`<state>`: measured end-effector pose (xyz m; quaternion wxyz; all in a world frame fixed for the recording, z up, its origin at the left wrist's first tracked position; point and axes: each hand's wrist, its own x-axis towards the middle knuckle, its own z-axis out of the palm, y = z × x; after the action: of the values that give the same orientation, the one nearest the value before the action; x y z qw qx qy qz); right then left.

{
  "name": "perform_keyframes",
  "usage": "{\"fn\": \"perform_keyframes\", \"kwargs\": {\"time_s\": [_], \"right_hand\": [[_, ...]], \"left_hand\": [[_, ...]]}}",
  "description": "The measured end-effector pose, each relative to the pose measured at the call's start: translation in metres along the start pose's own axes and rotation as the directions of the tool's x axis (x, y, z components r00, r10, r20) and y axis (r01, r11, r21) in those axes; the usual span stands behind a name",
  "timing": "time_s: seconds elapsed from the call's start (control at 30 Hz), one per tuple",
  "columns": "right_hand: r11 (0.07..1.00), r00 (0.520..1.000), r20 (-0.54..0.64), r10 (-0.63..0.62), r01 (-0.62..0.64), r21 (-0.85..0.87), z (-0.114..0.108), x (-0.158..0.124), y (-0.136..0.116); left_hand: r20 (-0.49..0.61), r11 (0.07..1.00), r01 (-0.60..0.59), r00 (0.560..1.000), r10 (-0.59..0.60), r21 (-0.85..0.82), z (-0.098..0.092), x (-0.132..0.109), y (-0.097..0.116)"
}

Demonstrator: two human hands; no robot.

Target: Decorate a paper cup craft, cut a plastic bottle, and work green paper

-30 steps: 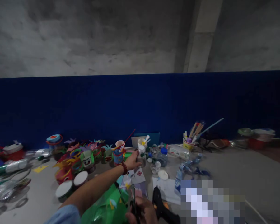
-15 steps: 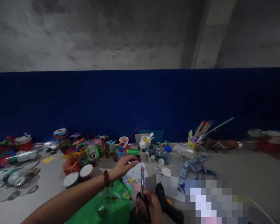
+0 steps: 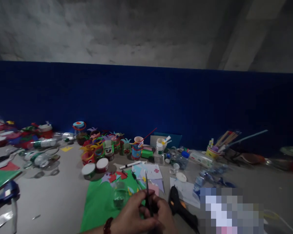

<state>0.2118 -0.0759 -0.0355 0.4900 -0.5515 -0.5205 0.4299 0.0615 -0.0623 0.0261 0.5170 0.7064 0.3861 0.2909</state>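
At the bottom middle, my right hand (image 3: 164,213) grips a pair of scissors (image 3: 147,190) whose blades point up and away. My left hand (image 3: 133,214) has its fingers curled beside the scissors' handles; I cannot make out what it holds. Both hands hover over a green sheet (image 3: 100,203) that bears small coloured paper cut-outs (image 3: 117,176) and a clear plastic cup piece (image 3: 118,194). A black glue gun (image 3: 179,204) lies just right of my right hand. A white marker (image 3: 130,165) rests beyond the sheet.
Decorated paper cups (image 3: 104,148), lidded tubs (image 3: 95,167), plastic bottles (image 3: 39,157) and a cup of brushes (image 3: 213,151) crowd the back along a blue wall (image 3: 146,100). White cards (image 3: 151,170) lie past the scissors. A blurred patch covers the lower right.
My left arm has drawn back from the bottles at the back to meet my right hand at the scissors. The view has swung left and down.
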Motion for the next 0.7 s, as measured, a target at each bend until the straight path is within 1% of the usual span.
{"fn": "perform_keyframes", "kwargs": {"time_s": [0.03,0.1,0.17,0.2,0.27,0.33,0.37,0.43,0.47,0.5,0.53,0.6,0.63,0.67,0.7], "right_hand": [[1.000,1.000,0.031,0.001,-0.002,0.008,-0.002,-0.002,0.000],[1.000,0.991,0.129,-0.016,0.015,0.012,-0.005,-0.008,0.000],[0.999,0.976,0.216,-0.038,0.037,0.007,-0.007,-0.018,-0.003],[0.999,0.969,0.243,-0.052,0.052,0.007,-0.006,-0.023,-0.006],[0.996,0.965,0.251,-0.080,0.084,-0.007,-0.004,-0.033,-0.015],[0.991,0.967,0.229,-0.115,0.129,-0.046,-0.005,-0.037,-0.027],[0.984,0.974,0.193,-0.116,0.139,-0.109,-0.008,-0.036,-0.034],[0.951,0.986,0.062,-0.154,0.165,-0.261,-0.020,-0.028,-0.045],[0.929,0.985,-0.003,-0.173,0.162,-0.333,-0.028,-0.021,-0.050],[0.903,0.981,-0.048,-0.186,0.152,-0.401,-0.037,-0.013,-0.053],[0.876,0.976,-0.074,-0.204,0.148,-0.458,-0.045,-0.005,-0.057],[0.836,0.979,-0.055,-0.197,0.138,-0.532,-0.055,0.011,-0.060],[0.841,0.984,-0.038,-0.172,0.126,-0.527,-0.057,0.017,-0.060],[0.861,0.989,-0.025,-0.148,0.116,-0.494,-0.057,0.022,-0.059],[0.884,0.992,-0.014,-0.124,0.104,-0.456,-0.055,0.026,-0.057]], "left_hand": [[-0.006,1.000,-0.017,1.000,0.017,0.008,-0.002,-0.004,-0.001],[-0.002,0.999,-0.052,0.999,0.052,0.000,-0.007,-0.012,-0.004],[0.015,0.994,-0.088,0.996,0.089,-0.059,-0.009,-0.022,-0.010],[0.019,0.990,-0.106,0.994,0.108,-0.095,-0.009,-0.027,-0.013],[0.009,0.980,-0.157,0.987,0.160,-0.124,-0.009,-0.038,-0.020],[-0.004,0.970,-0.225,0.974,0.226,-0.088,-0.011,-0.052,-0.025],[-0.013,0.966,-0.254,0.967,0.254,-0.049,-0.013,-0.059,-0.027],[-0.060,0.956,-0.289,0.955,0.292,0.053,-0.021,-0.074,-0.030],[-0.108,0.951,-0.284,0.949,0.297,0.119,-0.027,-0.080,-0.032],[-0.172,0.943,-0.270,0.937,0.304,0.195,-0.034,-0.085,-0.033],[-0.251,0.932,-0.244,0.916,0.312,0.266,-0.043,-0.088,-0.035],[-0.369,0.930,-0.151,0.887,0.278,0.336,-0.063,-0.088,-0.041],[-0.399,0.934,-0.112,0.882,0.251,0.340,-0.073,-0.085,-0.044],[-0.402,0.936,-0.088,0.887,0.229,0.341,-0.083,-0.080,-0.047],[-0.379,0.936,-0.068,0.902,0.205,0.345,-0.093,-0.074,-0.051]]}}
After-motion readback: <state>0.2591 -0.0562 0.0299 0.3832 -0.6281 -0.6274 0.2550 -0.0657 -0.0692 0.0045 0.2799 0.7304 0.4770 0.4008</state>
